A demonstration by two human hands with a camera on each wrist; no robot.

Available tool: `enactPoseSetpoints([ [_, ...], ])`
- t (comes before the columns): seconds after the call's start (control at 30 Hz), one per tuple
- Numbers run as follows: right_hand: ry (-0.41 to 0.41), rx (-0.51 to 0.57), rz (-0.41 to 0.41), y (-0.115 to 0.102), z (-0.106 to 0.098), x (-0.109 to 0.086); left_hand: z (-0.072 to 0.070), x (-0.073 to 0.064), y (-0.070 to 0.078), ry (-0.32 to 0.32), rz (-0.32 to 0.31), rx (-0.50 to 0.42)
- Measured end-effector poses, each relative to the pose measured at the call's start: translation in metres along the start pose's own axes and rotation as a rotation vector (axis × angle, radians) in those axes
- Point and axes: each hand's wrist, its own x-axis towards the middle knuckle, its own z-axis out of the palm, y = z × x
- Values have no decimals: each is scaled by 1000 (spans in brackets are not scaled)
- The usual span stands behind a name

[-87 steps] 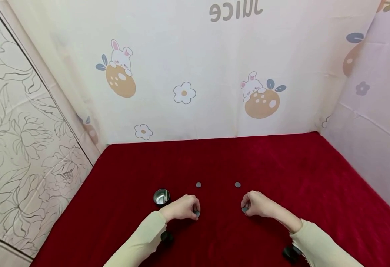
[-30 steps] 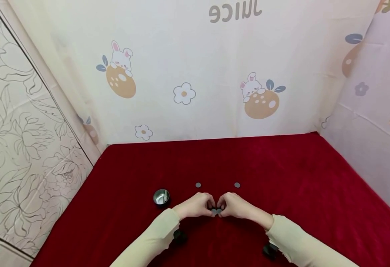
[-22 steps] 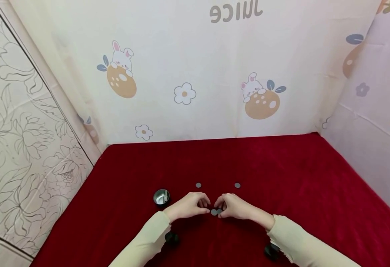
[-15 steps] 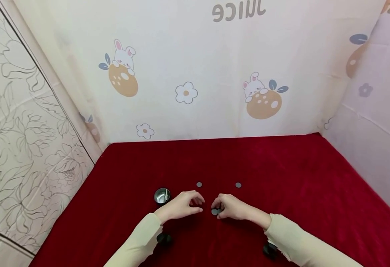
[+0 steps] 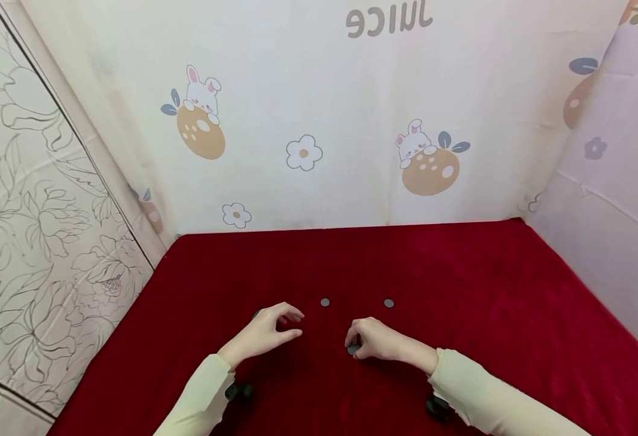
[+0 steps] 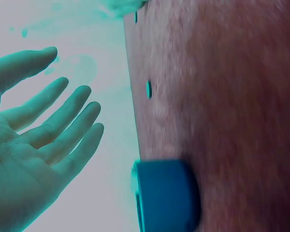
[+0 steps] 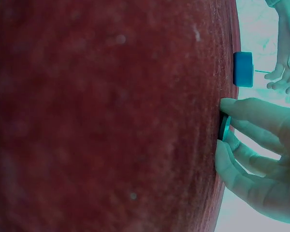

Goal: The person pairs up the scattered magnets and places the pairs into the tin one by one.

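Observation:
My right hand is low over the red cloth, thumb and fingers at opposite edges of flat grey round discs. In the right wrist view the held discs stand out dark between the fingertips, close to the cloth. My left hand is raised with fingers spread and nothing in them. It covers most of the small metal bowl in the head view. The left wrist view shows the bowl upright below the extended fingers.
Two more grey discs lie farther back on the cloth, a left disc and a right disc. A thin stick projects from the bowl. The red cloth meets a printed curtain at the back.
Both hands brought a disc together in the middle. The left hand then let go of its disc and moved left to the bowl, while the right stayed with the two discs.

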Motion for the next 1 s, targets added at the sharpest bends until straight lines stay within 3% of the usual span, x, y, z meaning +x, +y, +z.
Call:
enactPoseSetpoints([
  [0.3,-11,28,15,-3,-1,5,-14,-18,-10,119,-74,-31],
  [0.63,16,88,10,-10,-4,19,-24,-30,-29,198,-51,51],
  [1.0,75,145,-10,-22,-7,39,-27,-36,-50,174,-150,31],
])
